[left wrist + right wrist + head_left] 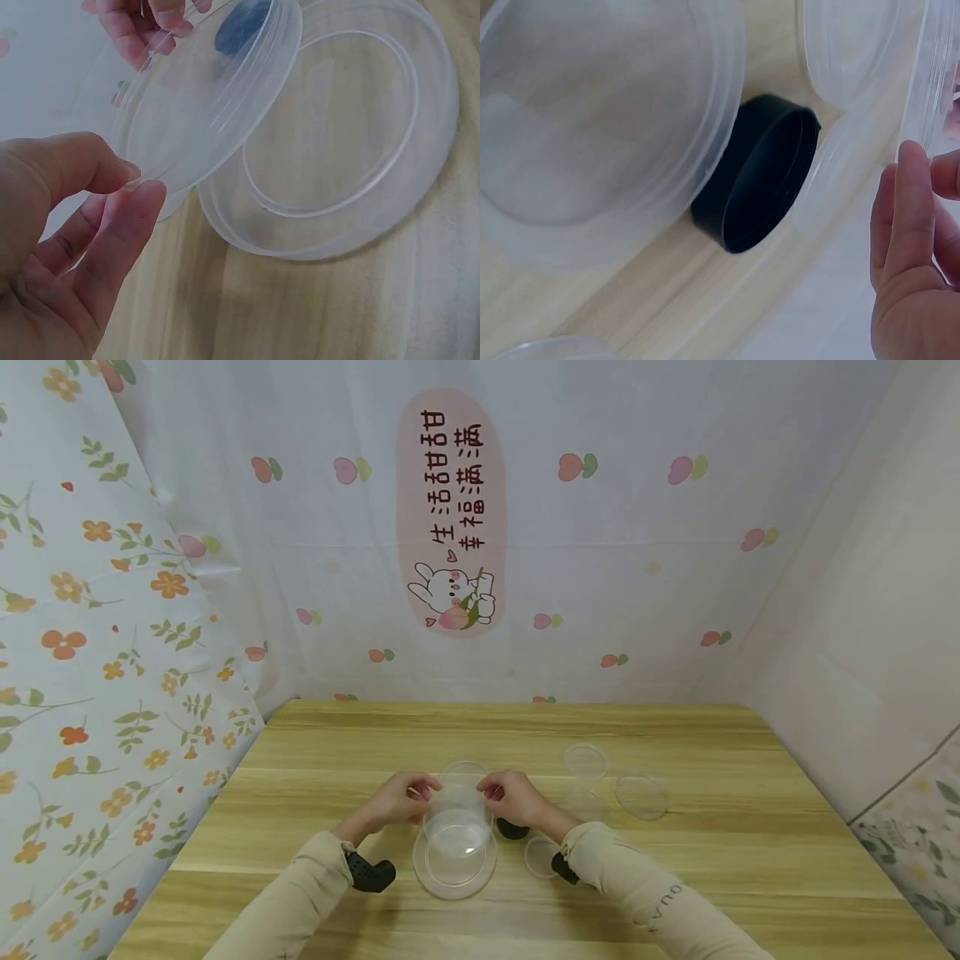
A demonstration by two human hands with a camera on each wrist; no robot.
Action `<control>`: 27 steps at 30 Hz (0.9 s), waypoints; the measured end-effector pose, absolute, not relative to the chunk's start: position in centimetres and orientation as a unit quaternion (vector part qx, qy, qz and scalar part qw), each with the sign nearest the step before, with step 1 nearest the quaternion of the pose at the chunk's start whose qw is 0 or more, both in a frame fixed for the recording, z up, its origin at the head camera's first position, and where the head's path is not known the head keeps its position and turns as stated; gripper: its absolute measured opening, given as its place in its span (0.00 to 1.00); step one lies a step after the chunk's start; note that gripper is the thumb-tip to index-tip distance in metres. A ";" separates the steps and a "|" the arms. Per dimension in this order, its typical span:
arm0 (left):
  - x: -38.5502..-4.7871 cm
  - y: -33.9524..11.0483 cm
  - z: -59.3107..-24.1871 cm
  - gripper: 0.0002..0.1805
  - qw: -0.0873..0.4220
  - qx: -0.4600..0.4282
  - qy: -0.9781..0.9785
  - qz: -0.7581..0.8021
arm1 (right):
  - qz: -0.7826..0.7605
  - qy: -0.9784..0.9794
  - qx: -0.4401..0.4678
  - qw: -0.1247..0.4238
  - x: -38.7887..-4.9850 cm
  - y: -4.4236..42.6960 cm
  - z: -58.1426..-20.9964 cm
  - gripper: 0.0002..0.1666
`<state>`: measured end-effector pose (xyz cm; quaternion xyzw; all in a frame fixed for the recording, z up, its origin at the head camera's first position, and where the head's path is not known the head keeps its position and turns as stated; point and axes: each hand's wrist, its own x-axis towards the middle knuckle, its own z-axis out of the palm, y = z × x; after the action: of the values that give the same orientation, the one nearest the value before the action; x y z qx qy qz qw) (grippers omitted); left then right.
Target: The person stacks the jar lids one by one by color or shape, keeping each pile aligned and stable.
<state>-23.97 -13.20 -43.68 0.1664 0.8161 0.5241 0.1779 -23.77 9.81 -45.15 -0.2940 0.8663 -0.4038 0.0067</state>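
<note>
Between the two hands a round clear plastic lid (225, 112) is held tilted. My left hand (401, 799) pinches its rim between thumb and fingertips on the left. At the opposite side my right hand (519, 798) pinches the rim with thumb and fingers. A larger clear round lid (454, 890) lies flat on the table, partly behind the tilted one. Close by the right hand sits a black round cap (757, 180), its hollow side showing in the right wrist view. The transparent rims overlap, so the exact edges are hard to separate.
Several more clear round lids lie to the right, among them a far one (587, 762), an outer one (641, 796) and a small one (542, 857) beside the right wrist. The wood-grain table (315, 893) meets a patterned cloth (637, 568) at the back.
</note>
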 end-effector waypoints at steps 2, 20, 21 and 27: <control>-23.8 -13.3 -43.9 0.17 0.183 0.168 0.816 0.523 | -0.399 0.869 -0.291 0.014 -23.7 9.6 -45.2 0.10; -22.8 -13.1 -44.6 0.16 0.185 0.182 0.813 0.521 | -0.390 0.871 -0.296 0.038 -22.9 8.9 -46.0 0.08; -23.0 -13.2 -45.0 0.16 0.185 0.184 0.813 0.521 | -0.390 0.871 -0.297 0.038 -22.9 8.9 -46.1 0.08; -22.9 -13.2 -45.4 0.18 0.188 0.192 0.816 0.512 | -0.388 0.868 -0.306 0.039 -22.6 8.7 -46.3 0.07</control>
<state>-22.89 -13.19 -45.37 0.1921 0.8157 0.5120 0.1884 -22.63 8.73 -46.28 -0.3063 0.8682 -0.3885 0.0394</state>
